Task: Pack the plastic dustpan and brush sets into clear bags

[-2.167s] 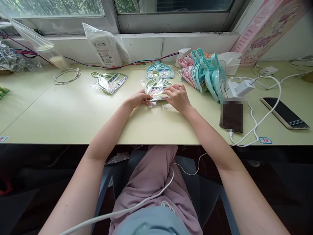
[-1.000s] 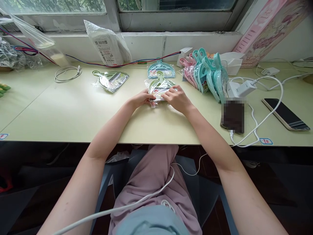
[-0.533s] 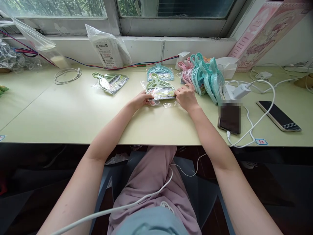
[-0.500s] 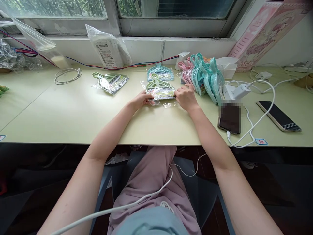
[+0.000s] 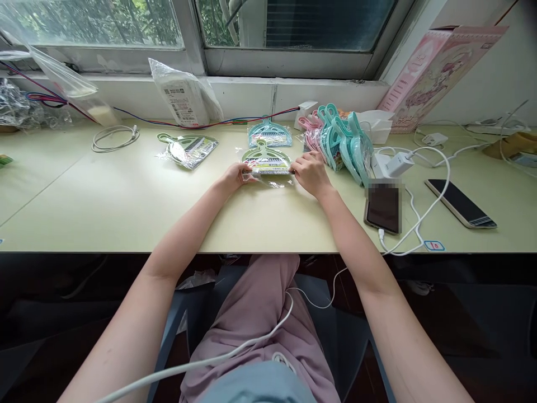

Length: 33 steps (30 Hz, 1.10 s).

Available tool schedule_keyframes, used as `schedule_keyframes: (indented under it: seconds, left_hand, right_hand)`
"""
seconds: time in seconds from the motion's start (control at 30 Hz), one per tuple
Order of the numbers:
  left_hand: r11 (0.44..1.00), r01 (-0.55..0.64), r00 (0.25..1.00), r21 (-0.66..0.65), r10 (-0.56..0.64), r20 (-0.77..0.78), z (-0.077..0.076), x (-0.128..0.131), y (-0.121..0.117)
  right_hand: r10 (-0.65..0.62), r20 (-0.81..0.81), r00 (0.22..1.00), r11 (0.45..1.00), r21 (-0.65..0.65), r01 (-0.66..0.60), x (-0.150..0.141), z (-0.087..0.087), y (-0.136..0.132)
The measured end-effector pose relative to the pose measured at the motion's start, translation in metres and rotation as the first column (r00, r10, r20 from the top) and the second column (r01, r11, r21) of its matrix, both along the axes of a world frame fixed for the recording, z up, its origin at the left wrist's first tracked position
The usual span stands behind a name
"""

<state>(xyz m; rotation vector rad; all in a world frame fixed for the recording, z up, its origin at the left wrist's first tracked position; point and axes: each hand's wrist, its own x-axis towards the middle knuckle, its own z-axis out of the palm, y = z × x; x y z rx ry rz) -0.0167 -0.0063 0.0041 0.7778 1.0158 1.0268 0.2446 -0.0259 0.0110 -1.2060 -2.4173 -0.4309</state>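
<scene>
Between my two hands is a green mini dustpan and brush set (image 5: 267,162) in a clear plastic bag, its handle pointing away from me. My left hand (image 5: 238,174) pinches the bag's left edge, fingers partly under it. At the right corner, my right hand (image 5: 311,172) grips the set with fingers curled. Just behind it lies a blue dustpan and brush set (image 5: 269,135), also bagged. A second green set (image 5: 191,150) rests to the left, slightly rotated. On the right, close to my right hand, leans a stack of teal sets (image 5: 346,143) with pink sets (image 5: 312,131) beside it.
A phone (image 5: 382,207) on a white cable and another phone (image 5: 460,204) lie at right, near a white charger (image 5: 398,164). A plastic-wrapped pack (image 5: 184,98) leans on the sill. A coiled cable (image 5: 115,138) lies left. A pink box (image 5: 440,73) stands back right.
The camera view has tipped up and shifted a little. Both hands keep their hold on the green set, which now sits more level between them.
</scene>
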Motion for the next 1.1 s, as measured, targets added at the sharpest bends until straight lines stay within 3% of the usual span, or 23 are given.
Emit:
schedule_keyframes:
  seconds: [0.47,0.67,0.9,1.1]
  left_hand:
    - [0.986,-0.125,0.992,-0.108,0.126,0.002,0.007,0.001,-0.001]
    - [0.994,-0.096,0.995,-0.060,0.095,-0.013,0.007,0.000,0.002]
    - [0.999,0.045,0.996,-0.015,-0.046,-0.078,0.014,-0.003,-0.003]
    - [0.997,0.074,0.997,0.026,-0.073,-0.020,0.008,-0.013,0.000]
  right_hand:
    - [0.068,0.020,0.997,0.996,-0.058,-0.067,-0.008,0.000,-0.004]
    - [0.135,-0.007,0.991,0.988,-0.069,-0.135,-0.009,-0.003,-0.002]
    - [0.153,-0.022,0.988,0.986,-0.070,-0.154,-0.005,-0.002,-0.004]
    - [0.185,-0.107,0.977,0.969,-0.146,-0.200,-0.008,0.001,-0.006]
